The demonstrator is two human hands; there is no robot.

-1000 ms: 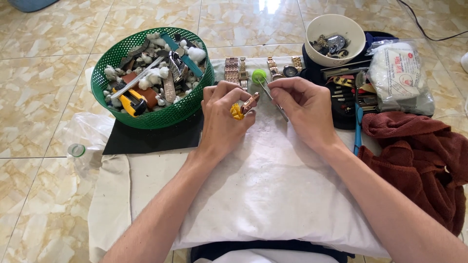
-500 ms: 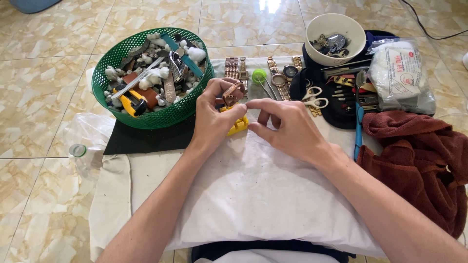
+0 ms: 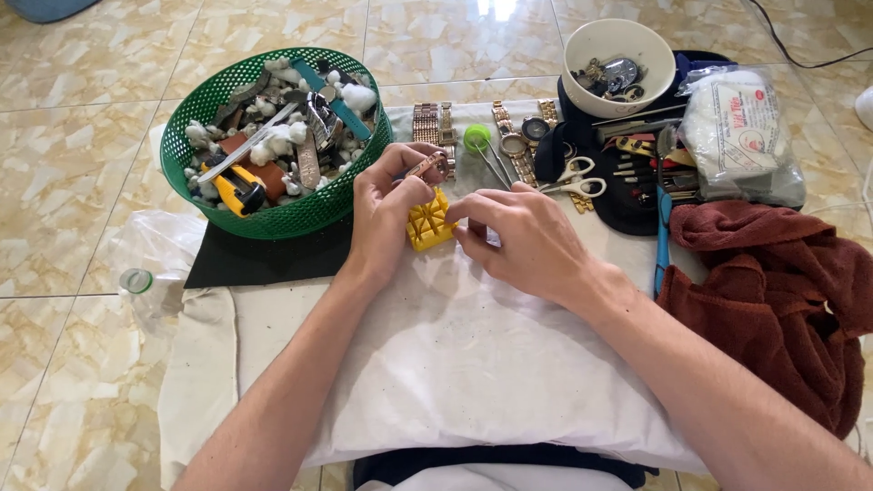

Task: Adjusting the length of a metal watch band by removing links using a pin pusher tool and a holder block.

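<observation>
Green basket [image 3: 273, 214] left of hands, scissors [image 3: 573, 177] right, yellow block [image 3: 429, 223] between

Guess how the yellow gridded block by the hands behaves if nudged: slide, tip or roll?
The yellow block looks like rigid moulded plastic, so probably stiff and light. Its flat-sided, squat shape suggests it won't roll and is unlikely to tip. It sits on soft white cloth, so it would likely drag rather than glide; the right hand touches it.

Surface: glossy beige tiled floor [image 3: 82, 182] | centre: white cloth sheet [image 3: 455, 364] spread on it | far left: black flat mat [image 3: 255, 259] | near left: clear plastic bag [image 3: 150, 250] | right: crumpled dark red towel [image 3: 773, 291]
</observation>
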